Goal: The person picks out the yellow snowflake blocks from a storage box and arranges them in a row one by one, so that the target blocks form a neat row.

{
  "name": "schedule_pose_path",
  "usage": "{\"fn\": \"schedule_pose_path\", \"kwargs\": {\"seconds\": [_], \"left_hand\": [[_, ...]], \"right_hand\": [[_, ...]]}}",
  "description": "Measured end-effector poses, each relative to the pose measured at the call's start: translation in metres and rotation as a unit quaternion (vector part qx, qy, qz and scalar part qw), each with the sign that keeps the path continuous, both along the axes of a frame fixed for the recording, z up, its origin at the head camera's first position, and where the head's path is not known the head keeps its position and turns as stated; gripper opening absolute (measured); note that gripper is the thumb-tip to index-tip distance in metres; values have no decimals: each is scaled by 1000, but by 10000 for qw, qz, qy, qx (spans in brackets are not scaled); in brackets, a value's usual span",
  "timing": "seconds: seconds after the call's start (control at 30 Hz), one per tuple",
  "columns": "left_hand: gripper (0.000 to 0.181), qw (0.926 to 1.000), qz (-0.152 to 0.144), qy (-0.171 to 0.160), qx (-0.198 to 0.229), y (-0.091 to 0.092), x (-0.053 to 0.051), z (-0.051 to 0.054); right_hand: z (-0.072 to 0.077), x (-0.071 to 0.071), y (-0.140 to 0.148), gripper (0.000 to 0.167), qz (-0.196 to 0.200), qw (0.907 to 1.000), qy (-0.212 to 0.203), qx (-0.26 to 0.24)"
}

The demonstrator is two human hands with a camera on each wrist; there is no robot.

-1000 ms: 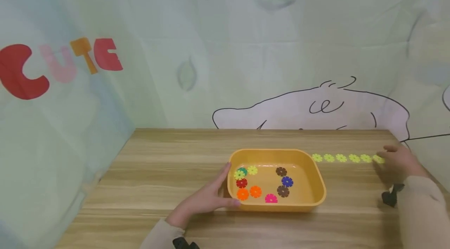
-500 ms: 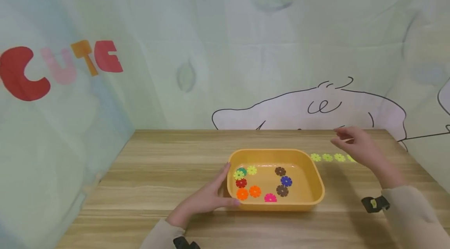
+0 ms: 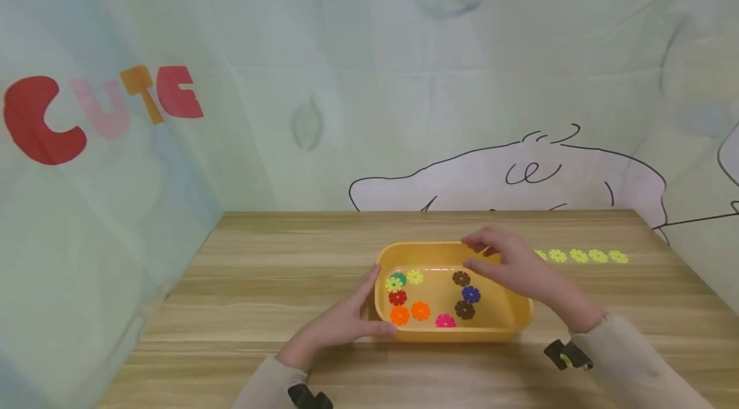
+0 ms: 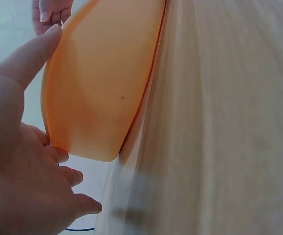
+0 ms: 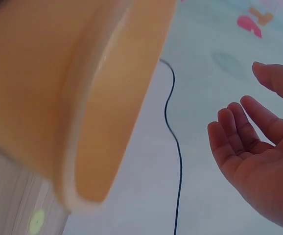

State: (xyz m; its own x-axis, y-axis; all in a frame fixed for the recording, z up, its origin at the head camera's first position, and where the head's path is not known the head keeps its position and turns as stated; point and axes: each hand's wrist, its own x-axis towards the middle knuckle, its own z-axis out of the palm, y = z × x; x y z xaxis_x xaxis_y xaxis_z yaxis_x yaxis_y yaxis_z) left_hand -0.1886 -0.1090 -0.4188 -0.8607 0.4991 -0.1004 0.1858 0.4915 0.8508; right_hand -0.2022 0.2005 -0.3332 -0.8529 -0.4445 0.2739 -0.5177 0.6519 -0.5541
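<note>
An orange-yellow plastic tray (image 3: 456, 335) sits on the table, holding several flower-shaped discs: brown, a blue one (image 3: 471, 294), orange, a red one (image 3: 398, 297), a pink one (image 3: 445, 320), green and yellow. My left hand (image 3: 339, 327) holds the tray's left end, thumb at the front corner and fingers along the left side. Over the tray's right part hovers my right hand (image 3: 514, 266), fingers loosely bent. The right wrist view shows that same hand (image 5: 264, 152) with nothing in it. Behind its wrist runs a row of yellow flower discs (image 3: 578, 256).
The wood-grain table (image 3: 277, 255) ends at the back against a printed cloth (image 3: 260, 108). Coloured letters (image 3: 43, 120) appear on the cloth at left. A dark band with a small mount (image 3: 568, 355) sits on the right wrist.
My right hand has left the right end of the yellow disc row and moved left until it is over the tray. The left hand stays on the tray's left end.
</note>
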Motion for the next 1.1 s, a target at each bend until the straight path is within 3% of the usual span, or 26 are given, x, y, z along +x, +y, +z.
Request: {"fn": "schedule_pose_path", "kwargs": {"seconds": [0.67, 0.93, 1.1], "left_hand": [[108, 10000, -66, -23, 9, -2, -1, -1], [107, 9999, -129, 91, 6, -2, 0, 1], [108, 9998, -166, 121, -7, -2, 0, 2]], "right_hand": [[-42, -24, -81, 37, 772, 9916, -1033, 38], [-57, -32, -99, 36, 677, 9863, -1503, 22], [-61, -38, -106, 36, 616, 9861, -1535, 167]]}}
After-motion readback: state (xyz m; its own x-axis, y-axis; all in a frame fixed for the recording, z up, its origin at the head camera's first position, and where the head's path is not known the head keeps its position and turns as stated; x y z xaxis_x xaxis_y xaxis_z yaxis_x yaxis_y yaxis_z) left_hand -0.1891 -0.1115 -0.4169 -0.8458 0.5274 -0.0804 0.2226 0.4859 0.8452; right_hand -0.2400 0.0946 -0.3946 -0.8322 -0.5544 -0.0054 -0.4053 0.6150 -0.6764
